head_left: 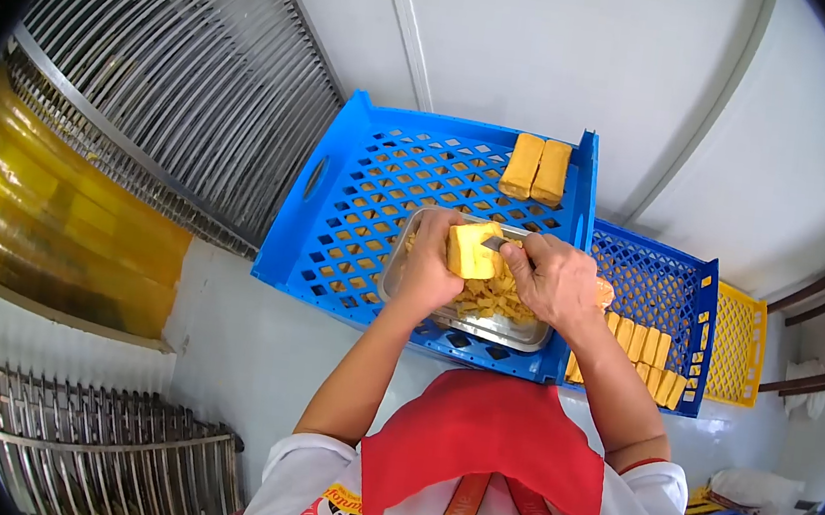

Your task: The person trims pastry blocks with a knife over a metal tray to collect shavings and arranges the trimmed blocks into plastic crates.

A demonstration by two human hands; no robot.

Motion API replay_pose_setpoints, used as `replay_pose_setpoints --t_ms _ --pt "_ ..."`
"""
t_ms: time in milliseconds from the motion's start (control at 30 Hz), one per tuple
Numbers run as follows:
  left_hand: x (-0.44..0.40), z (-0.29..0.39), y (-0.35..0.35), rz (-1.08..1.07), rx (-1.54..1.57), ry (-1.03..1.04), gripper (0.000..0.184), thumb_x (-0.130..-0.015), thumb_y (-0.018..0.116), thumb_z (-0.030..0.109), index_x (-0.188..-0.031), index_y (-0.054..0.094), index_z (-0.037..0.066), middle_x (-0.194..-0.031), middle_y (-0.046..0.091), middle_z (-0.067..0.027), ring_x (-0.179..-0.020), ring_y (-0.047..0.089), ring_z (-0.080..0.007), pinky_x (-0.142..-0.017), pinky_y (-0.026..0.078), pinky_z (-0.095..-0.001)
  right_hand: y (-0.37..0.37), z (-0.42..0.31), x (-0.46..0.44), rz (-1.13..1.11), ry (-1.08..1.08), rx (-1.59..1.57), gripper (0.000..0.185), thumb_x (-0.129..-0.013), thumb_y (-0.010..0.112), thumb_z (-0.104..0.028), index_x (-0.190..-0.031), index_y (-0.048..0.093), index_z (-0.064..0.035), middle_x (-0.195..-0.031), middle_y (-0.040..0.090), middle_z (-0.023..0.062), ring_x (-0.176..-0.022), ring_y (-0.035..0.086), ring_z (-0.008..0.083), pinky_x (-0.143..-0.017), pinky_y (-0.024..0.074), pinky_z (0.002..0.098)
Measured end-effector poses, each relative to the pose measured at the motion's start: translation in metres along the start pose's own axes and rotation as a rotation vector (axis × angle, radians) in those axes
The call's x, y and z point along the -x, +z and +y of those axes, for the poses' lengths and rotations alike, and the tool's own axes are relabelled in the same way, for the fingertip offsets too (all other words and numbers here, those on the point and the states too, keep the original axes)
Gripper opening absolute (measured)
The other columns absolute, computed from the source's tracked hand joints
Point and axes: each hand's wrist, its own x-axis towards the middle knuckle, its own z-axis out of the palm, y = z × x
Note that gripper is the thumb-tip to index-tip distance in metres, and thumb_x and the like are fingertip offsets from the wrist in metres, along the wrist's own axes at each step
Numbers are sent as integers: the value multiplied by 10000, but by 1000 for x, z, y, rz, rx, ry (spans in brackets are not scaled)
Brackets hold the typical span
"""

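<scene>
My left hand (427, 264) is closed around a yellow bread loaf (471, 253), its cut-looking pale face turned up. In my right hand (556, 281) is a small knife (496, 243), its dark blade lying against the loaf's right edge. Most of the knife's handle is hidden by my fingers. Beneath both hands a shallow metal tray (510, 335) holds a heap of yellow-brown trimmings (491, 296). The tray rests in a blue plastic crate (323, 203). Two whole loaves (536, 168) lie side by side at the crate's far right corner.
To the right, a lower dark blue crate (648, 267) has several yellow loaves (640, 344) in rows. Beyond it stands a yellow crate (737, 347). Metal racks (172, 61) are at the left, near a yellow translucent sheet (64, 221). A white wall (535, 49) closes the back.
</scene>
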Motion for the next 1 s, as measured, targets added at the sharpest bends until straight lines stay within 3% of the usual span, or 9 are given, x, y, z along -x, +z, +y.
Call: replay_pose_setpoints --t_ms 333,567,667,733,767,800,900,967,1000 --pt "6 6 0 -14 -41 35 457 -676 750 24 -1067 517 63 -1086 523 -174 -1045 529 -407 -856 456 -452 2 11 4 -134 -118 -45 515 -930 558 -500 -656 610 -67 -636 621 159 -629 625 370 -572 492 466" --pt "7 -5 7 89 -90 122 499 -673 791 77 -1082 506 58 -1104 515 -190 -1055 528 -418 -867 463 -456 3 7 1 -303 36 -153 611 -868 571 -636 -654 673 -73 -604 617 174 -631 630 371 -593 507 451" --pt "3 -16 -5 182 -144 112 534 -653 812 73 -1085 498 56 -1110 515 -188 -1063 528 -412 -872 464 -451 -1 3 -2 -455 152 -212 629 -816 607 -668 -698 703 -58 -638 644 177 -645 646 362 -618 519 449" --pt "3 -28 -16 224 -122 126 555 -630 823 46 -1080 498 53 -1108 517 -177 -1067 531 -396 -877 465 -441 -11 -1 -4 -390 97 154 668 -760 633 -702 -768 709 -38 -764 690 172 -716 667 349 -671 531 442" --pt "3 -31 -19 223 -114 144 578 -618 822 17 -1101 506 48 -1080 514 -169 -1057 525 -396 -878 462 -441 -14 -2 -5 -413 116 200 658 -699 717 -660 -902 700 -34 -939 700 172 -807 678 338 -724 537 440" --pt "6 -34 -21 221 -114 144 578 -618 822 17 -1101 506 48 -1080 514 -169 -1057 525 -396 -878 462 -441 -13 -4 -5 -414 118 199 658 -699 717 -660 -902 700 -34 -939 700 172 -807 678 338 -724 537 440" --pt "11 -25 -19 144 29 -39 602 -617 781 -46 -1154 527 45 -1143 559 -131 -1048 590 -297 -890 496 -391 -12 -8 1 -290 91 -66 691 -660 813 -528 -1110 643 -33 -1024 673 198 -875 676 348 -773 536 468" --pt "11 -12 -14 -135 876 -346 715 -663 814 -11 -1268 437 44 -1259 526 -127 -1170 562 -258 -951 491 -386 -8 -24 7 -76 -134 -351 788 -639 859 -396 -1255 550 -14 -999 661 215 -884 676 378 -792 538 493" --pt "9 -1 -10 -172 888 -344 715 -663 814 -11 -1268 437 44 -1259 526 -127 -1170 562 -258 -951 491 -386 -9 -28 9 -60 -104 -333 788 -639 859 -396 -1255 550 -14 -999 661 215 -884 676 378 -792 538 493"
